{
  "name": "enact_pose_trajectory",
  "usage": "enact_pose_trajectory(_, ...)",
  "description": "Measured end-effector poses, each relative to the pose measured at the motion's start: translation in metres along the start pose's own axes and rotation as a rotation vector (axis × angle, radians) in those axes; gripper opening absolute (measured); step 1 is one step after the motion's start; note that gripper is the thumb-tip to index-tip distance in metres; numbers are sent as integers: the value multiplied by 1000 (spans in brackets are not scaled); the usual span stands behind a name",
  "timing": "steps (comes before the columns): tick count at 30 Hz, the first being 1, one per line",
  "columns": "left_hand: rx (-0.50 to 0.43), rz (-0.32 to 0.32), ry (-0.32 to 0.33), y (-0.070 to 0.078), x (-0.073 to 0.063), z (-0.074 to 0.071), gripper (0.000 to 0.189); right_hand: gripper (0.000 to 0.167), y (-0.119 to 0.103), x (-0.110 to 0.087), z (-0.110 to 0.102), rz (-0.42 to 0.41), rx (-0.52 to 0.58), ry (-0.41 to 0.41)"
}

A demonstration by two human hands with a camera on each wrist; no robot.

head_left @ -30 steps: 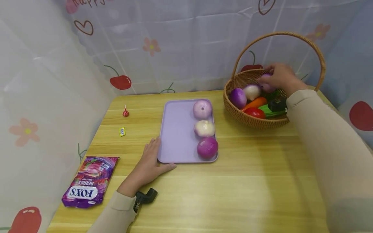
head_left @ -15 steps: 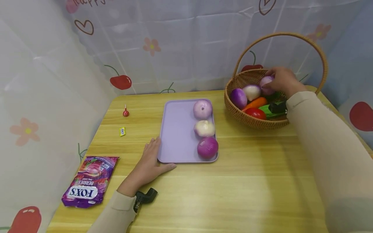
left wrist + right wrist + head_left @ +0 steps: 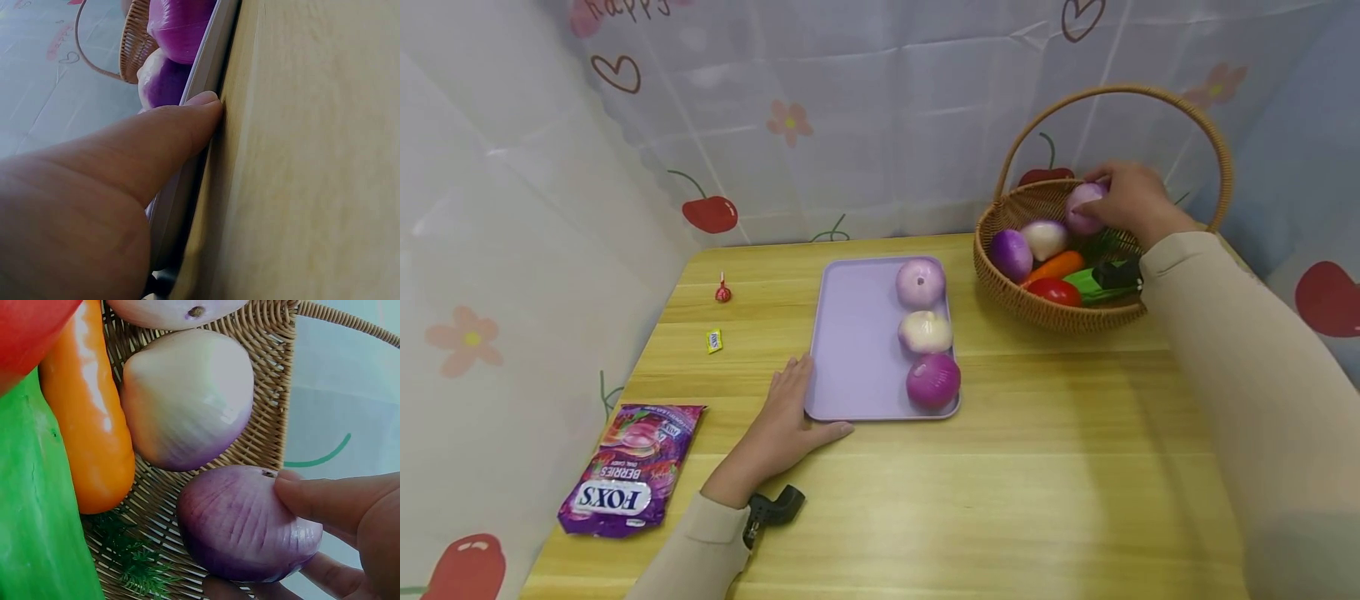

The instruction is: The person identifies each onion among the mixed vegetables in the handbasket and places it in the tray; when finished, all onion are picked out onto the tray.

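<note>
My right hand (image 3: 1131, 200) holds a pale purple onion (image 3: 1083, 208) at the back of the wicker basket (image 3: 1052, 317). In the right wrist view the thumb lies on top of this onion (image 3: 244, 525) and fingers curl under it. Beside it in the basket sit a white-and-purple onion (image 3: 1045, 241) and a darker purple onion (image 3: 1011, 255). My left hand (image 3: 782, 425) rests at the near left corner of a lilac tray (image 3: 857, 342), fingers extended along its edge. Three onions line the tray's right side: pale purple (image 3: 920, 283), white (image 3: 926, 332) and deep purple (image 3: 933, 381).
Also in the basket are a carrot (image 3: 1058, 267), a red tomato (image 3: 1055, 291) and a long green vegetable (image 3: 1090, 287). The tall basket handle (image 3: 1127, 88) arches overhead. On the left lie a lollipop (image 3: 722, 292), a yellow wrapped candy (image 3: 714, 340) and a candy bag (image 3: 632, 471).
My right hand has taken hold of the pale purple onion and raised it slightly in the basket. The left hand and the tray have stayed put.
</note>
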State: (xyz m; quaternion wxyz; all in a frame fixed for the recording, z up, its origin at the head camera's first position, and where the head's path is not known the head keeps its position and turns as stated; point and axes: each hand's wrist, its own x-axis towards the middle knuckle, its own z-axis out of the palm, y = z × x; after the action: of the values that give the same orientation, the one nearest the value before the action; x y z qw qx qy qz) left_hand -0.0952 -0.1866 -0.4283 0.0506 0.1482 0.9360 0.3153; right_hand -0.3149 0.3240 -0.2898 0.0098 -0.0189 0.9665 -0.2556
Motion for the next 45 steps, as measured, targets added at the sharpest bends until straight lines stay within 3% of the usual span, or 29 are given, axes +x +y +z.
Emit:
enact_pose_trajectory(11, -5, -4, 0, 0, -2, 0, 124, 65, -10, -2, 0, -10, 38, 21)
enact_pose_trajectory(26, -1, 1, 1, 0, -1, 0, 124, 66, -36, -17, -10, -125, 32, 22)
enact_pose_trajectory(31, -4, 6, 2, 0, 0, -1, 124, 64, -57, -28, -7, -195, 6, 4)
enact_pose_trajectory(39, -7, 0, -1, 0, 0, -1, 124, 59, -99, -51, 13, -314, 63, -41)
enact_pose_trajectory(45, -9, 1, -3, 0, 0, -1, 124, 52, -127, -71, 33, -471, 111, 6)
